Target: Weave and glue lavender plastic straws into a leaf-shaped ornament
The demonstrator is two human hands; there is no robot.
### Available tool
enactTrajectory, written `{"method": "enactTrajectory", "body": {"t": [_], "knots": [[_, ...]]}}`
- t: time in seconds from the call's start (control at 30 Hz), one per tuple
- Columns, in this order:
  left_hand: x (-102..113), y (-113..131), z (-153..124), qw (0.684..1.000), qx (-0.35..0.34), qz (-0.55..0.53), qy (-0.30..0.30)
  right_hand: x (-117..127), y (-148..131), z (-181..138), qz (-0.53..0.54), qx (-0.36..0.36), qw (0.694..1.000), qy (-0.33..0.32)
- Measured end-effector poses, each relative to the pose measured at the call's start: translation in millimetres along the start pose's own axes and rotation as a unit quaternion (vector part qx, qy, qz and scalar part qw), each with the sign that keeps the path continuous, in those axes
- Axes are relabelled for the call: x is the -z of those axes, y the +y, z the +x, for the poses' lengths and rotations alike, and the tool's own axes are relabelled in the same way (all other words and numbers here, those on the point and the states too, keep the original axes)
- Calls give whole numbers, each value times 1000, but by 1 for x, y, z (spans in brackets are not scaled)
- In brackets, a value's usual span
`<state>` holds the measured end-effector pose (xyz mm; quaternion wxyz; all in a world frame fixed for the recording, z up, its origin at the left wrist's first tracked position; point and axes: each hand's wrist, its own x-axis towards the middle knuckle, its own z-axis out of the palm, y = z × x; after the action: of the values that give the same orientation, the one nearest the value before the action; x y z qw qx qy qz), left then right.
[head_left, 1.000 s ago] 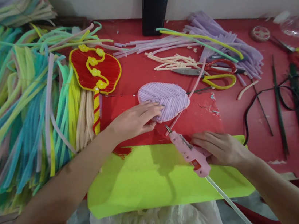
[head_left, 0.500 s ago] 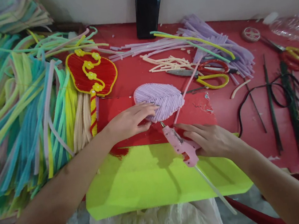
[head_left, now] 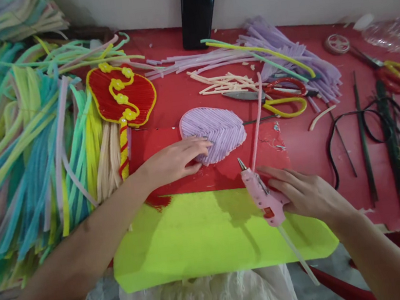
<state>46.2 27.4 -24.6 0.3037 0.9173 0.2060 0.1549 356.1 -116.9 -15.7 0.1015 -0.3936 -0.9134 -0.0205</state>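
The lilac oval panel (head_left: 215, 124) lies on a red board (head_left: 155, 148), the left hand (head_left: 172, 163) laid over its lower left part; whether it pinches the edge cannot be told. The right hand (head_left: 305, 194) grasps a pink glue gun (head_left: 259, 191), its nozzle (head_left: 242, 164) apart from the panel, near a slender pink strip (head_left: 257, 122). Beyond lie scissors (head_left: 246, 96), upper right, and a red fan (head_left: 128, 93), upper left
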Motion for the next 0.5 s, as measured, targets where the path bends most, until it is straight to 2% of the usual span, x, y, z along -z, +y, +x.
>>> {"method": "enactTrajectory", "body": {"t": [0.13, 0.27, 0.5], "knots": [[3, -3, 0, 999, 20, -19, -25, -1, -6, 13, 10, 33, 999, 27], [6, -2, 0, 999, 24, -31, -34, -5, -5, 30, 25, 67, 997, 25], [3, 0, 1, 1000, 15, -9, -10, -5, -2, 42, 13, 106, 994, 17]]}}
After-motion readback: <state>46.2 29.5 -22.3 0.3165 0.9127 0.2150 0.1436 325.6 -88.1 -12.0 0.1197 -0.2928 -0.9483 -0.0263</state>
